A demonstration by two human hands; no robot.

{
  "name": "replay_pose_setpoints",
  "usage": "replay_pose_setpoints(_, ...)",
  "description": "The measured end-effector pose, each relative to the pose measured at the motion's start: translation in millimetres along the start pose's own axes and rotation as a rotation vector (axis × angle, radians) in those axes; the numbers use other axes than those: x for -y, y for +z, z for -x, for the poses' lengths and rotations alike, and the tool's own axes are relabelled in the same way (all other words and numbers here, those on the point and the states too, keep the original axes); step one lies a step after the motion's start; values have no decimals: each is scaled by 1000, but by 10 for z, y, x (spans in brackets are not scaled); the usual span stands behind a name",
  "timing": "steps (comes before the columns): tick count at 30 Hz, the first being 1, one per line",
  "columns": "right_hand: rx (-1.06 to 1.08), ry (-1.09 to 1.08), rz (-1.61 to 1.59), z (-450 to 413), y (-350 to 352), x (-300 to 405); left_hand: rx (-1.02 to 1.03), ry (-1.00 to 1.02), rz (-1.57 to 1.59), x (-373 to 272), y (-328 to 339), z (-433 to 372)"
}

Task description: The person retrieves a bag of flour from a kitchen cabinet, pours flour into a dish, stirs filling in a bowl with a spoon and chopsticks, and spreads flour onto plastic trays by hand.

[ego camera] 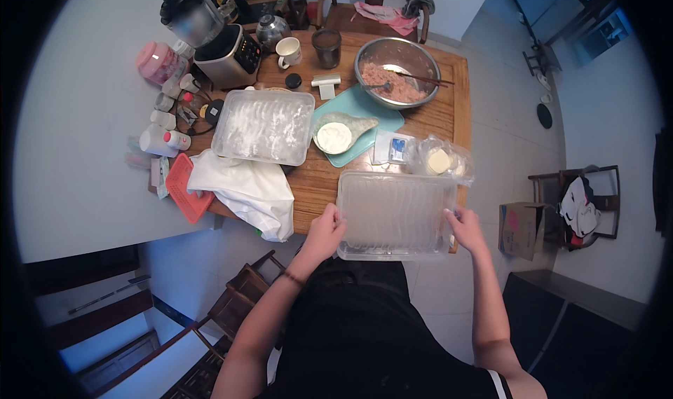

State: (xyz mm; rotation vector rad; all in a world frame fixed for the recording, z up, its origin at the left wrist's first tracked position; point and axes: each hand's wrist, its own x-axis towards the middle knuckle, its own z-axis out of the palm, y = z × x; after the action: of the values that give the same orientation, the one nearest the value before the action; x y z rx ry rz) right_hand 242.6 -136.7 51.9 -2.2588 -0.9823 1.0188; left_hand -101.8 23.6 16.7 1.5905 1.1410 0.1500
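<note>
A clear ribbed plastic tray (397,215) is held level at the table's front edge, between my two hands. My left hand (328,230) grips its left side. On the opposite side, my right hand (465,228) has hold of the rim. Just beyond the tray lie round pale dough wrappers in a plastic bag (440,161) and a small blue-and-white packet (398,149). A leaf-shaped dish of white flour (335,137) rests on a turquoise board (368,136). Farther left sits a second ribbed plastic tray (264,126), dusted with white powder.
A steel bowl of minced meat (397,73) with chopsticks stands at the back right. Along the left are a blender (215,41), several bottles, a red plastic basket (190,191) and a white cloth (247,189) hanging over the edge. A mug (289,52) and dark jar (327,48) stand behind.
</note>
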Motion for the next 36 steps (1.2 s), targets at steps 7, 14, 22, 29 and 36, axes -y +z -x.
replay_pose_setpoints(7,-106,6,169,-277,577,-452,-240,158,-222,572,389,-447)
replay_pose_setpoints(14,-134,16,279,-441,901,-604,-387,294,-343,850,465,-684)
replay_pose_setpoints(22,-165,3,216,-551,855,-578,-261,113,-312,808,474,-741)
replay_pose_setpoints(29,-354,-145,497,-388,683,352,-363,156,-178,839,365,-529)
replay_pose_setpoints(36,38,-568,110,-1536,1335,1601,-333,6,52,863,268,-495)
